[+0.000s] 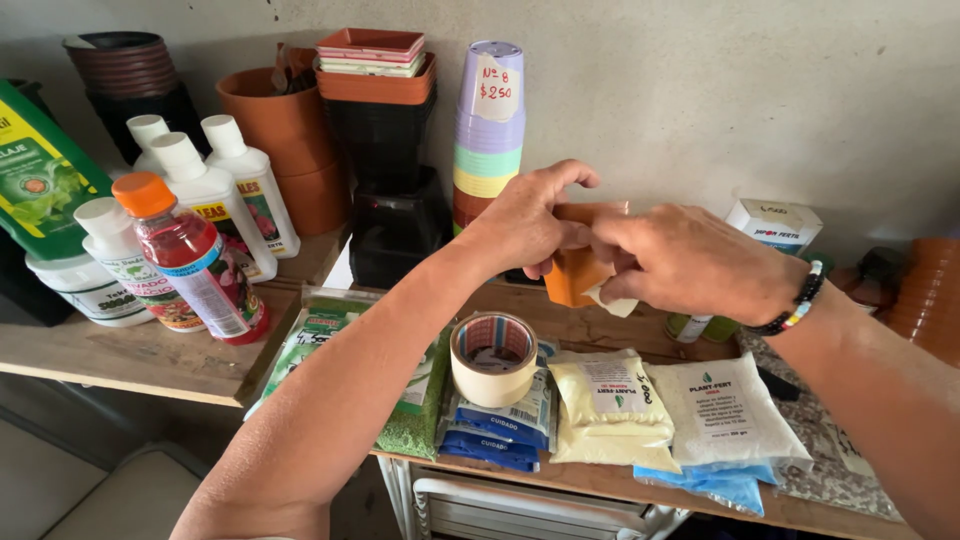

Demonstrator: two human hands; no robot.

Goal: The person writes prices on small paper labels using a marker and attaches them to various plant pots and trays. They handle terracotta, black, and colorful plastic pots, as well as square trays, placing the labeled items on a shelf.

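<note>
Orange pot [572,272] sits between our two hands, held up above the table [150,360], just past the tape roll [493,357]. Our left hand [525,225] cups it from the far left side with fingers curled round its wall, and our right hand [690,262] closes on it from the right, its fingertips also pinching a small pale label [612,298] against the pot's lower edge. We judge the pot to be thin plastic: light, fairly stiff, a little smooth, and best gripped by the rim or across opposite walls without squeezing hard. Below lie sealed powder bags [650,410], white and cream, on blue packets [500,430]. To the left stand white bottles [235,190] and a red bottle [195,262]; farther back rises a stack of pastel pots [488,130].
</note>
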